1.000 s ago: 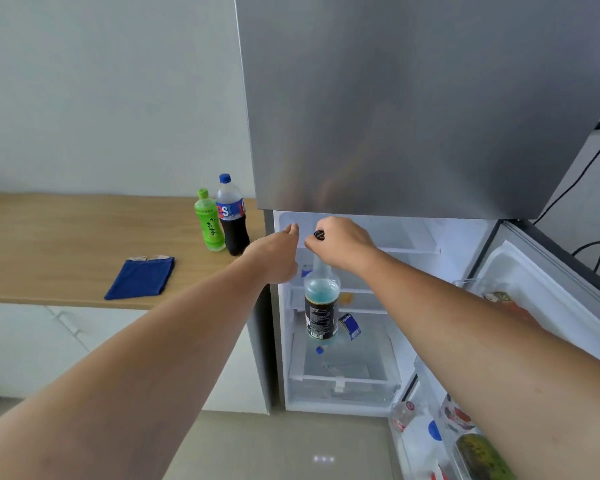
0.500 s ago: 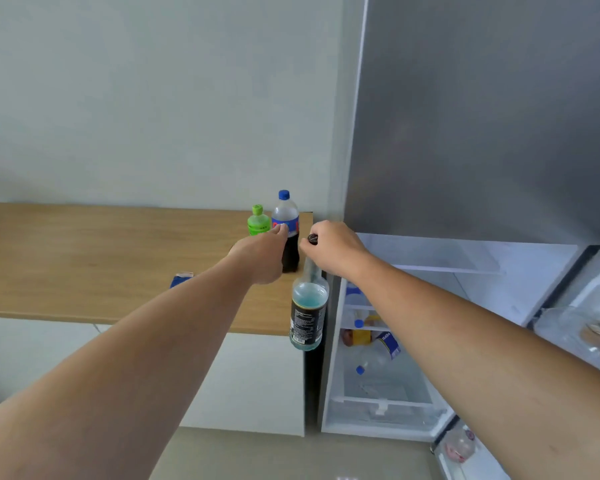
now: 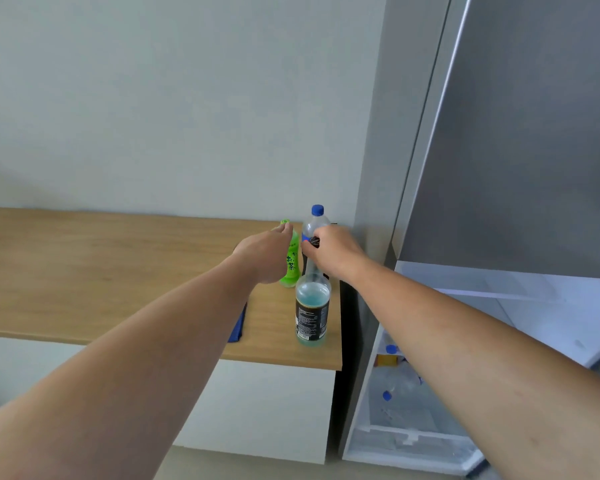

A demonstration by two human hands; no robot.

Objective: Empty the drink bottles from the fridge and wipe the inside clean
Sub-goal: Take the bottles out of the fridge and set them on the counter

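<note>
The bench [image 3: 118,271] shows matt wood grain; the fridge door [image 3: 520,150] looks brushed grey metal (softly sheened); the bottles [image 3: 312,306] are clear, glossy plastic.

Your right hand [image 3: 331,252] grips the black cap of a clear bottle [image 3: 311,306]. It hangs upright, part full of blue drink, with a black label, over the counter [image 3: 118,271] near its front right corner; you cannot tell if its base touches. Behind it, towards the back right corner, a green bottle [image 3: 292,263] and a blue-capped cola bottle [image 3: 315,221] stand upright, side by side. The fridge [image 3: 499,168] stands open below, with blue-capped bottles [image 3: 391,349] inside. A blue cloth [image 3: 238,329] lies near the front edge.
</note>
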